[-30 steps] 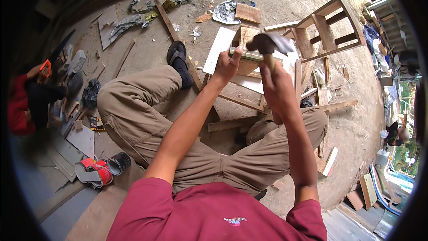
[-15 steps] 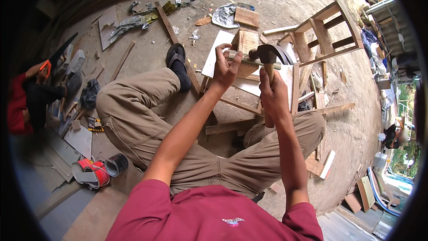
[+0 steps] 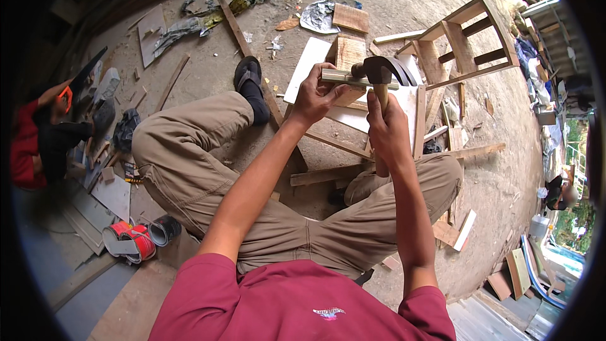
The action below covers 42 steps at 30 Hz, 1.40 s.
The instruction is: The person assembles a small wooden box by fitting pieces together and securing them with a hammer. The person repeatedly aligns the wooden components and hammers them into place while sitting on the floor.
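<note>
My right hand (image 3: 388, 127) is closed round the wooden handle of a claw hammer (image 3: 379, 74). The hammer's dark head is level with the right part of a small wooden piece (image 3: 339, 77), though I cannot tell whether they touch. My left hand (image 3: 314, 96) grips that piece at its left end, fingers curled round it. Just behind stands a wooden block (image 3: 349, 50). Under these lies a white board (image 3: 302, 82) resting on a low wooden frame (image 3: 419, 123) between my legs.
A small wooden shelf frame (image 3: 457, 44) leans at the right. Red paint cans (image 3: 136, 243) stand at the lower left. Planks (image 3: 233, 25) and scraps litter the ground. At the left edge, another person's hand (image 3: 58, 96) holds an orange-handled saw (image 3: 88, 69).
My left hand has shifted its hold, its fingers now wrapped further round the wooden piece, which looks tilted differently. The hammer head has moved up slightly. The other person's saw has shifted a little.
</note>
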Tool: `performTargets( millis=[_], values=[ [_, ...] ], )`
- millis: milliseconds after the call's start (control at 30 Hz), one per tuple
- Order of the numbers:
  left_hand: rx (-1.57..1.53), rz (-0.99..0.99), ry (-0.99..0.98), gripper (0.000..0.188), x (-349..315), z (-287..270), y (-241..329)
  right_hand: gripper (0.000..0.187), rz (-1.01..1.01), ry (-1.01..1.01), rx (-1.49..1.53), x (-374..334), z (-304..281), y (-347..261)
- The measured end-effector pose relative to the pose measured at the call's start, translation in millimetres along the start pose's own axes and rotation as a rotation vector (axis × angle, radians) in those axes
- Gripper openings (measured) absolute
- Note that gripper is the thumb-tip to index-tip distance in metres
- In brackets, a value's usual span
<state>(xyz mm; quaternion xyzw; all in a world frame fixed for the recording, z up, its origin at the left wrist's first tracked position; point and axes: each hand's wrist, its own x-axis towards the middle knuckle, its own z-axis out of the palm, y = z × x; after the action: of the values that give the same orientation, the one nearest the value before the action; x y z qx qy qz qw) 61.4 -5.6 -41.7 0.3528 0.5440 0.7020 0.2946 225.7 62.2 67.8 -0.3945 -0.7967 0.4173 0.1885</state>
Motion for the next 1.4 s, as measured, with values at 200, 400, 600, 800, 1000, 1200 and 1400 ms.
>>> performTargets(
  millis=[200,400,600,800,1000,1200,1400],
  values=[
    [0.005,-0.039,-0.041,0.045,3.3,-6.9,0.2,0.039,0.022,-0.041,-0.023,-4.0,-2.5,-4.6],
    [0.025,0.031,-0.076,0.052,7.9,-11.1,-2.5,0.038,0.054,0.037,0.075,-0.4,-1.3,4.2],
    [0.025,-0.065,-0.121,0.050,6.0,-9.2,5.1,0.027,-0.308,0.340,-0.037,29.3,-1.8,21.2],
    [0.015,0.013,-0.091,0.054,6.4,-8.2,-6.0,0.026,-0.327,0.109,-0.108,44.6,-1.2,28.5],
    [-0.035,0.016,-0.090,0.054,6.2,-10.3,-12.8,0.027,-0.348,0.080,-0.168,41.4,-6.6,29.0],
    [-0.093,0.043,-0.098,0.048,7.7,-5.6,-7.0,0.030,-0.371,0.063,-0.141,44.1,-7.1,40.9],
    [-0.170,-0.010,-0.032,0.034,11.0,-11.0,-13.4,0.029,-0.364,0.051,-0.163,43.7,-7.1,37.3]
  ],
)
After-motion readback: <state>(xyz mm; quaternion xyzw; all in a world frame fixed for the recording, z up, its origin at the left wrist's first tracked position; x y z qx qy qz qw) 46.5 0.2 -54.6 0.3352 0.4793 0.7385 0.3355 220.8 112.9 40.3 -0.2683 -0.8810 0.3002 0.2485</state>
